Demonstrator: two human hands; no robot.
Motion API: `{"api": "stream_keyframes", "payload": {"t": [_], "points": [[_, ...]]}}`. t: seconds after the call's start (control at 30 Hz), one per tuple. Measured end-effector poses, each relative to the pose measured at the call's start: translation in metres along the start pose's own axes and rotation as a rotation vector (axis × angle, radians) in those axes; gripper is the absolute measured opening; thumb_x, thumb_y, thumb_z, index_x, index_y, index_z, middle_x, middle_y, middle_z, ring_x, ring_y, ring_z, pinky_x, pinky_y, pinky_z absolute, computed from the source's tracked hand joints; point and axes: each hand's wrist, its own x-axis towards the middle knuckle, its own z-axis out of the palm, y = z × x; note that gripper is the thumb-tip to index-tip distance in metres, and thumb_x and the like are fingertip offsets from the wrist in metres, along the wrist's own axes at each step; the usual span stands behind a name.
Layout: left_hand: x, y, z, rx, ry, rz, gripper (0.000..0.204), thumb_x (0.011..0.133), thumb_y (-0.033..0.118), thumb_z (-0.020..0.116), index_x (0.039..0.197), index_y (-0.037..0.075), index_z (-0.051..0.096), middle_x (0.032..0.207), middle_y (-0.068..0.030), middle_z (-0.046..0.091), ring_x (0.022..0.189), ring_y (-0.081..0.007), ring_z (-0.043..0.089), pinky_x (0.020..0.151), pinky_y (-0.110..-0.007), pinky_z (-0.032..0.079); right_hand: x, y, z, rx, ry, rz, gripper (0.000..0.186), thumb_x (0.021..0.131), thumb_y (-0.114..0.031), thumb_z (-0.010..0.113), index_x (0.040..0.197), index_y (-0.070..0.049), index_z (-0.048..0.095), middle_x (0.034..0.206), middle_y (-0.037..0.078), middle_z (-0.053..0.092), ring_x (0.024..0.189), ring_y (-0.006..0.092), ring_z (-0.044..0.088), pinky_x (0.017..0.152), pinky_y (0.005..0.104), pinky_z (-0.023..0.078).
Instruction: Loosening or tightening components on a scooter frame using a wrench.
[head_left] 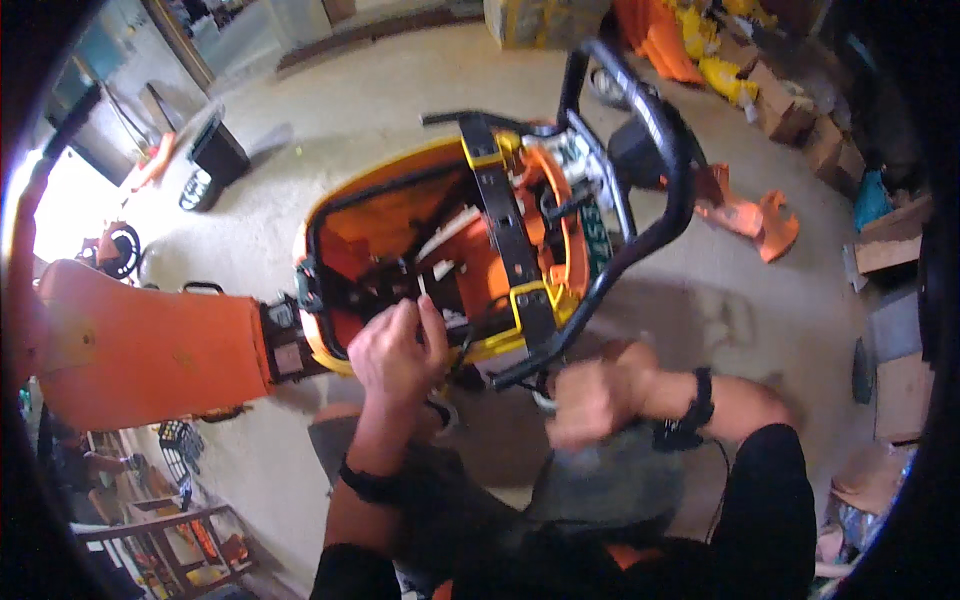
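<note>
Two hands work at the rear of an orange scooter [440, 240] whose seat is lifted, leaving the storage tub open. The left hand [395, 345] sits at the near rim of that tub, its fingers pinched closed on a small white piece [424, 285] — too small to tell what it is. The right hand [595, 395] is just right of the tub's near corner, curled into a fist below the black grab rail [650, 170]; it is blurred, and whether it grips anything cannot be told. A black strap [505, 215] crosses the tub from far rim to near rim. The raised orange seat [140, 345] stands out to the left of the tub. Beyond the rail, to the right, loose orange panels [750, 215] lie on the concrete floor [300, 140] — cardboard boxes [800, 120] farther off.
</note>
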Motion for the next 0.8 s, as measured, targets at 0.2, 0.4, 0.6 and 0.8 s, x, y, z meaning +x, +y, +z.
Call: {"api": "stream_keyframes", "payload": {"t": [0.2,0.4,0.6,0.8], "points": [[-0.002,0.003,0.011,0.028,-0.037,-0.03,0.032,0.09,0.018,0.065,0.062,0.009,0.053,0.055,-0.008,0.054,0.05,-0.0276,0.059,0.046,-0.039,0.044,-0.011,0.0,0.013,0.161,-0.101,0.613,0.017,0.089,-0.025,0.065,0.085,-0.008,0.064,0.074,0.009,0.064,0.068,0.0295,0.067,0.063,0.0428,0.054],[0.001,0.0,0.004,-0.008,-0.051,-0.104,0.035,0.094,0.023,0.063,0.064,0.009,0.053,0.055,-0.0096,0.054,0.05,-0.0293,0.059,0.048,-0.041,0.043,-0.022,0.014,0.093,0.674,-0.476,0.958,0.034,0.095,-0.033,0.061,0.114,-0.004,0.063,0.103,0.018,0.068,0.102,0.0372,0.064,0.093,0.0453,0.047],[0.002,-0.005,0.016,-0.049,-0.003,0.029,0.032,0.088,0.02,0.069,0.061,0.012,0.052,0.054,-0.0055,0.055,0.048,-0.0233,0.06,0.047,-0.036,0.046,-0.055,0.056,0.298,0.539,-0.657,1.269,0.038,0.098,-0.032,0.059,0.125,-0.005,0.061,0.106,0.018,0.069,0.105,0.0357,0.064,0.094,0.0444,0.048],[0.003,-0.011,0.009,-0.096,0.031,0.052,0.029,0.084,0.012,0.069,0.061,0.011,0.051,0.053,-0.0049,0.049,0.044,-0.0218,0.052,0.043,-0.035,0.039,-0.047,0.072,0.402,0.302,-0.857,1.453,0.038,0.098,-0.031,0.058,0.126,-0.006,0.061,0.105,0.019,0.069,0.102,0.0376,0.065,0.091,0.046,0.049]]}}
